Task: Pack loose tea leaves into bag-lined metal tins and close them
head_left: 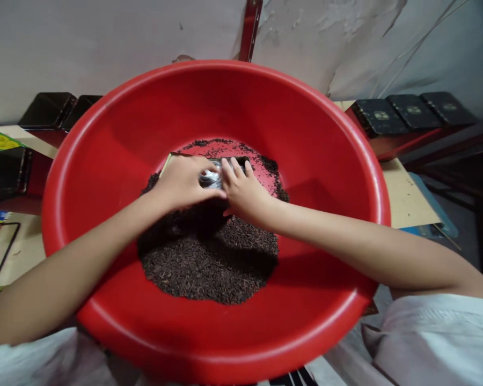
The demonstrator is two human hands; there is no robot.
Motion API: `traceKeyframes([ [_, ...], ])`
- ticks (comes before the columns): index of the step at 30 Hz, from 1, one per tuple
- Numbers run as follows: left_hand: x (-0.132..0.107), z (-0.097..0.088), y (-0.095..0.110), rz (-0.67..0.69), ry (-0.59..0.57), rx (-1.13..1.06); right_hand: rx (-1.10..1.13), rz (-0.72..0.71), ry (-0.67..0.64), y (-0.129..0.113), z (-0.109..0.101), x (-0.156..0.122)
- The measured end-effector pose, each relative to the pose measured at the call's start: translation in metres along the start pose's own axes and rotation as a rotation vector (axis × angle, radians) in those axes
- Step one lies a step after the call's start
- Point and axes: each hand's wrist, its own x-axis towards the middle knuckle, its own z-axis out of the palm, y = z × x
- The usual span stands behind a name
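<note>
A rectangular tin [241, 159] with a thin gold rim sits in a big red plastic basin [225, 335], mostly covered by my hands. Crinkled clear plastic [213, 178] shows in its opening. My left hand [183, 179] is curved over the tin's left side, thumb and forefinger bent around the plastic. On the right part of the opening lies my right hand [245, 193], its fingers stretched out and slightly spread. What is under its palm is hidden. Dark dry loose leaves [209, 268], like tea, heap around and in front of the tin.
Several dark tins stand beside the basin: one tin [48, 110] back left, another tin [4, 171] nearer left, and a row with a black-topped tin [378, 115] at right. A pale board [410, 195] lies under the right row. Behind rises a peeling wall [104, 43].
</note>
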Motion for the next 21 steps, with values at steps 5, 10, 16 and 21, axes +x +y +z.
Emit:
traceKeyframes([
  [5,0.01,-0.01,-0.067,-0.224,0.223,-0.041,0.081,-0.08,0.118,0.009,0.003,0.008],
  [10,0.01,0.019,-0.088,-0.308,-0.372,0.313,0.143,-0.093,0.219,0.02,-0.001,0.01],
  [16,-0.008,0.063,-0.082,-0.232,-0.565,0.398,0.378,-0.041,0.409,0.065,-0.008,0.013],
  [21,-0.014,0.063,-0.082,-0.24,-0.569,0.43,0.498,0.086,0.35,0.096,-0.002,0.021],
])
